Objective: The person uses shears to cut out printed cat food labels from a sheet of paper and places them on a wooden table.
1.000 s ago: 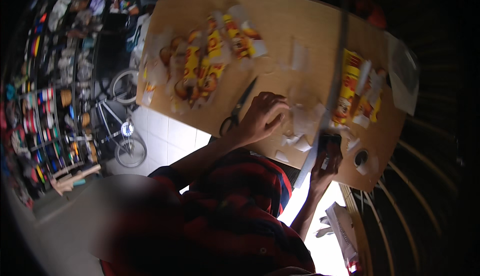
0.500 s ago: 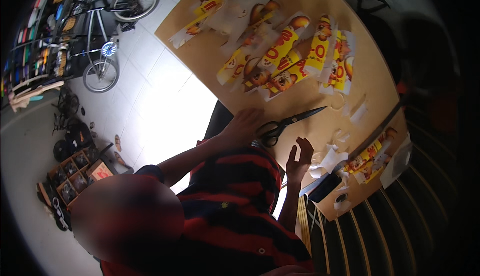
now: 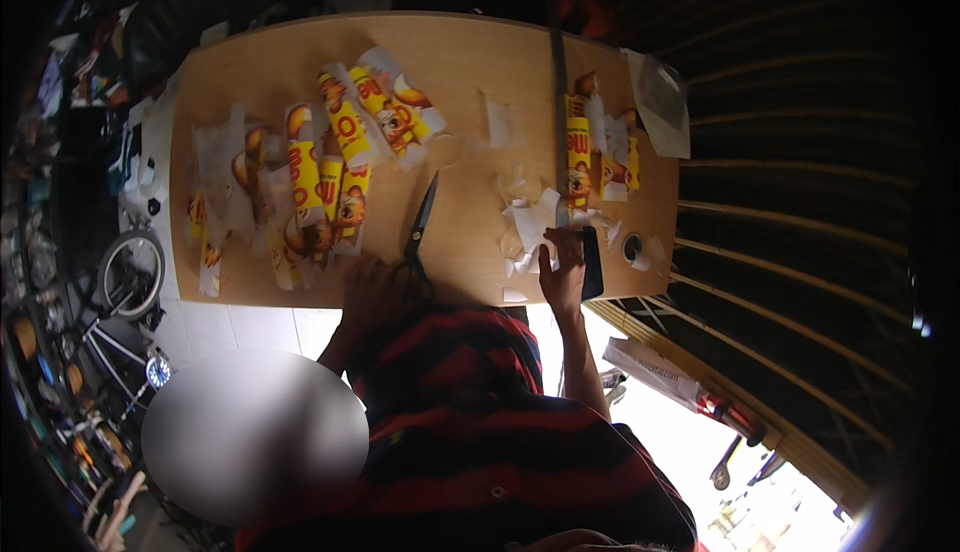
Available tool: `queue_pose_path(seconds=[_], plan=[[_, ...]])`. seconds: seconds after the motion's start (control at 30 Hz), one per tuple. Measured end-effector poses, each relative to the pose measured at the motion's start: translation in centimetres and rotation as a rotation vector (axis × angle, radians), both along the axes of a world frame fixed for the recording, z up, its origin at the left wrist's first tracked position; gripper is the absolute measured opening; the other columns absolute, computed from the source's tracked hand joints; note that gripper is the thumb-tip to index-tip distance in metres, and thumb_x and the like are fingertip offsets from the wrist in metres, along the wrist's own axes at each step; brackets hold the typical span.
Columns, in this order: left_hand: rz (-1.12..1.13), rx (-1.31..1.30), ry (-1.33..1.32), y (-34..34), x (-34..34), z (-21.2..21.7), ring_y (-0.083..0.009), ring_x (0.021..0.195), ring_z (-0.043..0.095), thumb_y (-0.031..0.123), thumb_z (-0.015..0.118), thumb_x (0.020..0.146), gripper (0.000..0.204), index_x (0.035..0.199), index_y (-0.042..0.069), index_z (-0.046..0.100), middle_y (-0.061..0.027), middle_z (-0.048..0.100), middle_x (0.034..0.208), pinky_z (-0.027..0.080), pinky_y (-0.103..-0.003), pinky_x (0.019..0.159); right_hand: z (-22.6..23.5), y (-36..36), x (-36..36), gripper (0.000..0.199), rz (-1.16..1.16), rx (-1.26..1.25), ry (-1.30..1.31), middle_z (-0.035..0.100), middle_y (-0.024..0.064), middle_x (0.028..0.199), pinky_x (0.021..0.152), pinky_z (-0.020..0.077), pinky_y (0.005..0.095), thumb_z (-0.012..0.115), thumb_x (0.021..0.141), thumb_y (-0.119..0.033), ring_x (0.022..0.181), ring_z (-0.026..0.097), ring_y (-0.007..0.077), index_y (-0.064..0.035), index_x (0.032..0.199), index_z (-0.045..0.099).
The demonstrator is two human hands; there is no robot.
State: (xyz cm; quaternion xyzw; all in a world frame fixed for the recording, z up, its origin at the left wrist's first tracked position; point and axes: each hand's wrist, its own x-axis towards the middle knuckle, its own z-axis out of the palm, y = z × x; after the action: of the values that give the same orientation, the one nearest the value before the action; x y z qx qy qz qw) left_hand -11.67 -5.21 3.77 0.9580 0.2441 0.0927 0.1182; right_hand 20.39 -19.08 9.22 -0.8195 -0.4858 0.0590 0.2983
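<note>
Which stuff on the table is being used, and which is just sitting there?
In use:
- left hand on black-handled scissors
- right hand on white paper scraps

Lying about:
- yellow-and-red wrappers
- flat black phone
- bicycle on the floor

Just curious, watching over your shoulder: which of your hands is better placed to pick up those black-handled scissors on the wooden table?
The left hand, probably. It rests right at the handles of the black-handled scissors on the wooden table, while the right hand lies flat farther right beside a dark flat phone and white paper scraps.
</note>
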Motion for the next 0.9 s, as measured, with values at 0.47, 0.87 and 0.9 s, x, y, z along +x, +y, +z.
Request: queue_pose_path(seconds=[0.47,0.87,0.9], plan=[[0.248,-0.109,0.016,-0.2,-0.5,-4.7,-0.0408,0.111,0.046,0.039,0.062,0.087,0.039,0.108,0.006,0.060,-0.0199,0.054,0.121,0.038,-0.053,0.094,-6.9,1.4,26.6,0.068,-0.451,-0.210,0.195,0.060,0.0195,0.122,0.087,0.0513,0.0426,0.076,0.074,-0.026,0.112,0.058,0.0361,-0.0177,0.135,0.048],[0.267,-0.064,-0.016,-0.4,0.6,-4.9,-0.0422,0.109,0.049,0.039,0.062,0.087,0.039,0.102,0.004,0.061,-0.0210,0.057,0.115,0.040,-0.053,0.092,-11.5,-2.5,32.1,0.058,-0.232,-0.274,-0.340,0.061,0.0146,0.111,0.082,0.0523,0.0424,0.077,0.072,-0.030,0.101,0.061,0.0284,-0.0082,0.122,0.056],[0.282,-0.022,0.017,0.0,-0.9,-4.5,-0.0422,0.109,0.049,0.039,0.062,0.088,0.038,0.102,0.004,0.061,-0.0209,0.057,0.115,0.040,-0.053,0.093,-10.9,0.7,28.7,0.062,-0.369,-0.301,-0.278,0.061,0.0130,0.112,0.085,0.0512,0.0436,0.077,0.070,-0.032,0.104,0.059,0.0313,-0.0105,0.124,0.055]])
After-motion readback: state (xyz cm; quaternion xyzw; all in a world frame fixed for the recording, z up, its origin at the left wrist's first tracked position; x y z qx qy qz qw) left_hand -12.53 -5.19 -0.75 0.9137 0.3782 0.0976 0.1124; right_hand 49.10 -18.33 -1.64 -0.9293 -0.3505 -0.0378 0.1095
